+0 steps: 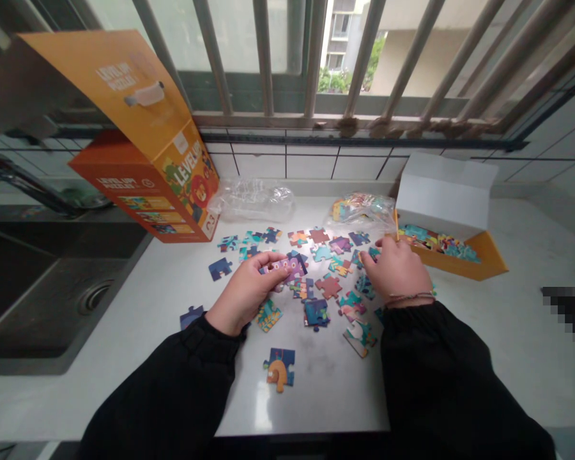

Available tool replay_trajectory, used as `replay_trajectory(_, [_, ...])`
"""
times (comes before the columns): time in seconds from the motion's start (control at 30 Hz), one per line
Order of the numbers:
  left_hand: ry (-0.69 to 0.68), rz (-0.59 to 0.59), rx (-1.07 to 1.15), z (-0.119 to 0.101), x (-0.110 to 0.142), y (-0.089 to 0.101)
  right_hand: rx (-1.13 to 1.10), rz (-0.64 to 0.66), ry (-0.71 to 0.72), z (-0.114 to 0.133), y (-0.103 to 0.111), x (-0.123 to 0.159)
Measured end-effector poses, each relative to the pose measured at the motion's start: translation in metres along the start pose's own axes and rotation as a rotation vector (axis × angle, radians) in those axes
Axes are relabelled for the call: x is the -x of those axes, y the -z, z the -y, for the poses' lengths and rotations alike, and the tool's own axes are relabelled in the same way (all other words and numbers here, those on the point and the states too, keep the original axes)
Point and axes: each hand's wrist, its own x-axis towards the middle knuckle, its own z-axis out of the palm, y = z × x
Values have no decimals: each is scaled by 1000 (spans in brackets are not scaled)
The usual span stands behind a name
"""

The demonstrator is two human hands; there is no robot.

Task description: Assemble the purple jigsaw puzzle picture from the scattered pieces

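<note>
A pale white stone countertop (508,358) carries scattered colourful cardboard puzzle pieces (316,281), an orange cardboard puzzle box (144,191), a crumpled clear plastic bag (252,201), and an open yellow tray box (453,252) of pieces.

— How are the arms placed?

— Both are stretched forward from the lower edge of the view, clad in black sleeves down to the wrists, and angled slightly toward each other.

— And the left hand (246,291)?

— It is held palm down, its fingers curled inward in a pinch.

— The right hand (397,270)?

— Its back is turned upward, fingers bent and hidden beyond the knuckles — a thin bracelet is worn at the wrist.
</note>
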Motion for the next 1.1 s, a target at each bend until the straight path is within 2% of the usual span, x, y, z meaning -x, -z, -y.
replay_trajectory(0.17, [-8, 11, 17, 1, -1, 1, 90, 127, 28, -7, -5, -3])
replay_trajectory(0.43, [34, 57, 48, 2, -3, 0, 27, 110, 43, -5, -7, -6])
replay_trajectory(0.53, [33, 87, 56, 3, -4, -1, -51, 57, 34, -2, -6, -7])
replay_trajectory(0.6, [35, 91, 63, 4, -4, -1, -208, -10, 112, 1, -5, -6])
replay_trajectory(0.67, [51, 83, 83, 3, -4, -1, -460, -36, 267, 8, -2, -2])
replay_trajectory(0.8, [87, 72, 160, 2, -3, -1, -892, 103, 622, 27, 4, 14])
replay_trajectory(0.9, [71, 130, 160, 3, -2, -1, -980, 223, 770, 39, 3, 26])
replay_trajectory(1.0, [45, 175, 75, 5, -1, -1, -1010, 268, 812, 44, -1, 30])
replay_trajectory(1.1, [27, 161, 13, 8, -1, 1, -1018, 274, 821, 45, -4, 30])
